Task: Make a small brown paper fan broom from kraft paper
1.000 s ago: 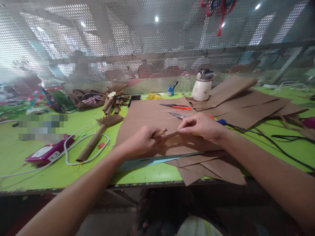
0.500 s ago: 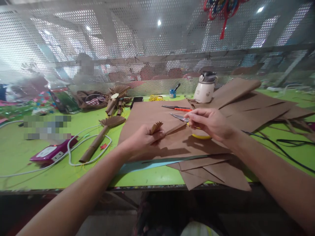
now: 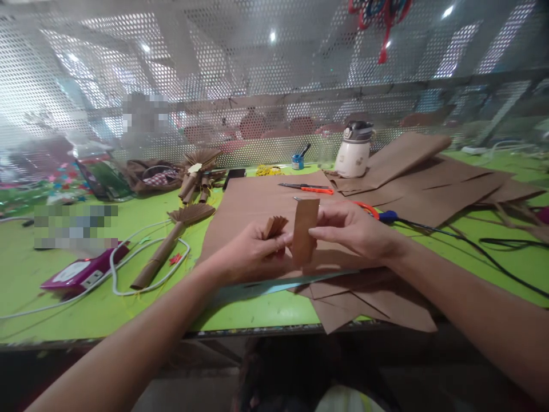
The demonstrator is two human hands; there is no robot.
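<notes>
My left hand [image 3: 261, 249] is closed around a small bundle of pleated brown paper [image 3: 275, 226], its folded edges poking up above the fingers. In my right hand [image 3: 358, 229] a strip of brown paper [image 3: 305, 234] is pinched between thumb and fingers and stands upright. The two hands are close together over a large brown paper sheet [image 3: 249, 197]. Scissors with orange handles [image 3: 317, 189] lie on that sheet, beyond the hands. A metal tip shows just behind the strip; the rest of it is hidden. An orange and blue corded tool [image 3: 388, 216] lies partly behind my right hand.
More brown paper sheets [image 3: 433, 183] spread at the right beside a white flask [image 3: 354, 157]. Cut pieces [image 3: 364, 300] overhang the front edge. At left lie a pleated paper fan with a rolled handle [image 3: 160, 257], a purple power strip [image 3: 81, 272] and its white cable.
My right hand has moved from above the yellow-handled scissors to beside my left hand, and the paper strip now stands upright in its fingers. The orange and blue tool has come into view.
</notes>
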